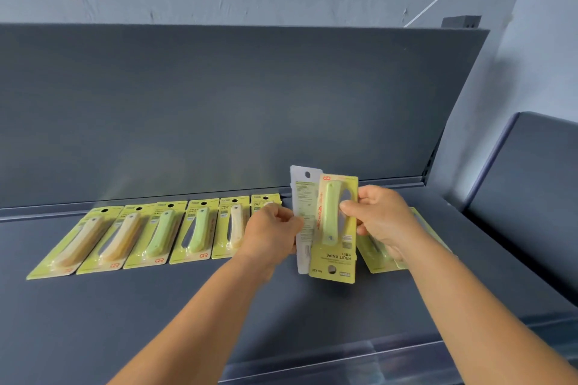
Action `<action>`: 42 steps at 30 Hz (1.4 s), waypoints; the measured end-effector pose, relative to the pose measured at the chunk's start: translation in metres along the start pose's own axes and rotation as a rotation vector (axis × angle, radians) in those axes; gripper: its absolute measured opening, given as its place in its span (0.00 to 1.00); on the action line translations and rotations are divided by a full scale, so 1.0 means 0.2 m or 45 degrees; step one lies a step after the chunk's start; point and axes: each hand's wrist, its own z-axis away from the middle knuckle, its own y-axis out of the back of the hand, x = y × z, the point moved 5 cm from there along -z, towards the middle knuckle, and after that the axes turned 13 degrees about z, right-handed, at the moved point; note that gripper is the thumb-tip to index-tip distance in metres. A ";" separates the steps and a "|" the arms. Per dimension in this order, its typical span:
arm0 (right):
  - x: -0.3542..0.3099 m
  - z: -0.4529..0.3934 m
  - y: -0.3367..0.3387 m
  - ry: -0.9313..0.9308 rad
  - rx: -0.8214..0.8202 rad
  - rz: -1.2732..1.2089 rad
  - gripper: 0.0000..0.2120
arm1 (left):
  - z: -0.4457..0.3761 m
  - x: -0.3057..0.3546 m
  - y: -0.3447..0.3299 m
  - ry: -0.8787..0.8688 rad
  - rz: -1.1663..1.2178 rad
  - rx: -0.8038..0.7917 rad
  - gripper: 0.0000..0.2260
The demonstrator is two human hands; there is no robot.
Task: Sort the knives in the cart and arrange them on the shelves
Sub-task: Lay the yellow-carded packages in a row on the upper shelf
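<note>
- Six carded fruit knives lying in a row on the dark shelf (pixel 156 306), tops toward the back panel: two cream ones at far left (pixel 82 241), then two green (pixel 179 233), then a cream one (pixel 234 230), and a sixth (pixel 265 201) mostly hidden behind the left hand.
- Left hand (pixel 271 230) is pinching a pack held upright with its white back (pixel 302 222) facing the camera, fingers curling round its left edge.
- Right hand (pixel 380 216) is gripping a green-handled pack (pixel 335 228), thumb on the blister front, other fingers behind the card; the pack is upside down (print reading inverted) and overlapping the white-backed one.
- Another pack (pixel 380 255) is lying flat on the shelf under the right forearm, apart from the row.
- Judging progress: the row is partly laid, both held packs are not yet placed, and the green one likely needs flipping.
- The cart is out of view, so what is left cannot be told.
- Colour grouping looks loose: cream, green, cream again.
</note>
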 end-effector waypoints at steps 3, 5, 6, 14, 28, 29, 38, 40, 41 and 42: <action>0.05 -0.02 0.07 -0.101 0.118 -0.069 0.09 | -0.03 0.03 0.02 -0.031 -0.007 0.047 0.01; 0.07 -0.03 0.11 -0.153 0.181 -0.082 0.23 | -0.04 0.07 0.02 -0.128 -0.066 0.051 0.05; 0.07 -0.03 0.12 -0.156 0.194 -0.092 0.30 | -0.05 0.09 0.02 -0.192 -0.102 0.039 0.09; 0.08 -0.06 0.20 -0.119 0.382 -0.115 0.19 | -0.10 0.23 -0.04 -0.724 -0.668 0.046 0.12; 0.05 -0.13 0.11 -0.075 0.369 0.008 0.17 | -0.17 0.30 -0.13 -0.360 -1.138 0.047 0.03; 0.04 -0.13 0.11 -0.085 0.379 -0.002 0.16 | -0.17 0.31 -0.15 -0.347 -1.222 0.034 0.01; 0.09 -0.15 0.10 -0.110 0.451 0.043 0.27 | -0.22 0.20 -0.26 -0.206 -1.415 -0.096 0.14; 0.11 -0.15 0.12 -0.127 0.455 0.010 0.26 | -0.22 0.18 -0.26 -0.190 -1.292 -0.093 0.14; 0.12 -0.15 0.14 -0.143 0.493 -0.025 0.26 | -0.21 0.18 -0.26 -0.199 -1.260 -0.087 0.14; 0.13 -0.15 0.16 -0.164 0.545 -0.065 0.25 | -0.20 0.19 -0.26 -0.211 -1.256 -0.077 0.14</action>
